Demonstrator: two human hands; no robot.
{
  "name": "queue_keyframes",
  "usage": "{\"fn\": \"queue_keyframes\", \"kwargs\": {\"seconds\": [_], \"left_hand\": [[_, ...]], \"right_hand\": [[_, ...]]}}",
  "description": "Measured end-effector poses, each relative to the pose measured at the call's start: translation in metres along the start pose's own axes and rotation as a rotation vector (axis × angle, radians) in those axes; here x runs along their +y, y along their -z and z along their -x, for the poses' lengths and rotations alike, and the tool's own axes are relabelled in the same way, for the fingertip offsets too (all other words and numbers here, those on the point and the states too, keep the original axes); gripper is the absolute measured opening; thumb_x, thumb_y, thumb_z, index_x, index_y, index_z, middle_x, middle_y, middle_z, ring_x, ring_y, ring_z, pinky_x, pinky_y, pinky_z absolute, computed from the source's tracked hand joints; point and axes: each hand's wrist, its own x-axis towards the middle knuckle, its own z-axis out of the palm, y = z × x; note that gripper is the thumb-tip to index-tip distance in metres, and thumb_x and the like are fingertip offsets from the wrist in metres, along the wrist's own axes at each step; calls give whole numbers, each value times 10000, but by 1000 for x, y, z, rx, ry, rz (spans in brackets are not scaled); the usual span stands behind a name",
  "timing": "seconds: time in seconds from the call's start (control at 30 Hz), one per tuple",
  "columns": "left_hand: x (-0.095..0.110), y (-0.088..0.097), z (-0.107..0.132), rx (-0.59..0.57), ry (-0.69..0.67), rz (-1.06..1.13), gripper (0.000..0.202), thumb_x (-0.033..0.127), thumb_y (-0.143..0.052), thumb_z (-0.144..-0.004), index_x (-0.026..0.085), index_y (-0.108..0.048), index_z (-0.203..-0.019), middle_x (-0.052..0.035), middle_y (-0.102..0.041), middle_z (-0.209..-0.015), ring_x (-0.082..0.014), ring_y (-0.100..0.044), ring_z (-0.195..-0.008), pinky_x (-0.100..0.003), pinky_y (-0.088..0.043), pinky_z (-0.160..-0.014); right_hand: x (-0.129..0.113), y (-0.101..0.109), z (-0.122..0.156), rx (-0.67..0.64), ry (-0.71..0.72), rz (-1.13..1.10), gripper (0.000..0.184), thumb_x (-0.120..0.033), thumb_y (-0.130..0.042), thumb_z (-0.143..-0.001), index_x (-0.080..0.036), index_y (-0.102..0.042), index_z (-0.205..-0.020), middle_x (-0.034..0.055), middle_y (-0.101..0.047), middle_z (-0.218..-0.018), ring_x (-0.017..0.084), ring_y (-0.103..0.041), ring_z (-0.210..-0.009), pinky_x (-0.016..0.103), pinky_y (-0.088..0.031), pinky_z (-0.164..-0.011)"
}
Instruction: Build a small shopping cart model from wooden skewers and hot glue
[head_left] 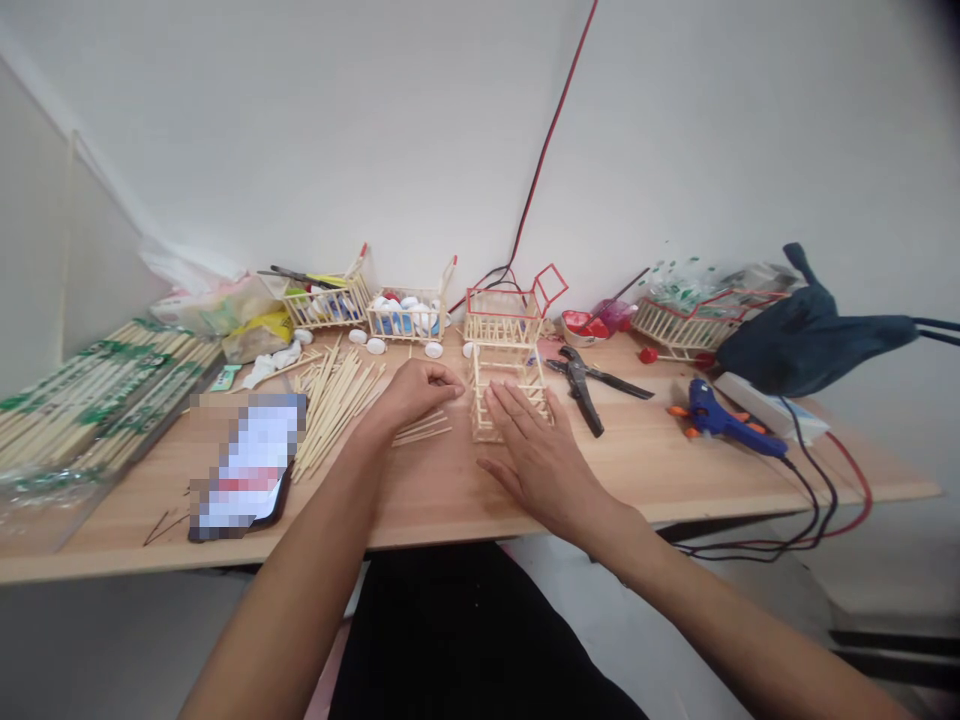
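Note:
A small basket-like frame of thin wooden sticks (489, 434) sits on the table in front of me. My right hand (551, 470) lies flat over its right side, fingers stretched out and touching it. At its left edge, my left hand (421, 390) is closed in a pinch, thumb and forefinger together; whatever is between them is too small to make out. A few cut sticks (424, 430) lie beneath the left hand, and a larger pile of loose sticks (330, 405) spreads to its left. Black-handled cutters (581, 390) rest just right of the frame.
Several stick-built carts, including a red-trimmed one (502, 315), line the wall. A blue glue gun (731, 420) and dark cloth (814, 335) are at right, with cables over the front edge. A phone (251, 465) and bagged stick bundles (112, 395) lie left.

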Motion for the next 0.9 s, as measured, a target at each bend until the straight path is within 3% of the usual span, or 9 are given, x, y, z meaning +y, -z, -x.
{"fn": "queue_keyframes", "kwargs": {"seconds": [0.4,0.9], "left_hand": [[2,0,1,36,29,6,136,282,-695,-669,150,-725,-681,-1,-668,-631,-128,-559,-612,-226,-408,-579],[-4,1,-1,48,40,-35,247,366,-671,-681,129,-729,-720,4,-626,-608,-116,-500,-576,-226,-346,-539]], "right_hand": [[8,2,7,2,-84,56,660,-429,-382,-972,-85,-237,-1516,153,-244,-1569,260,-220,-1460,569,-124,-1163],[1,5,3,-11,-63,35,651,-424,-380,-972,-70,-260,-1504,148,-216,-1581,256,-192,-1467,541,-110,-1166]]}}
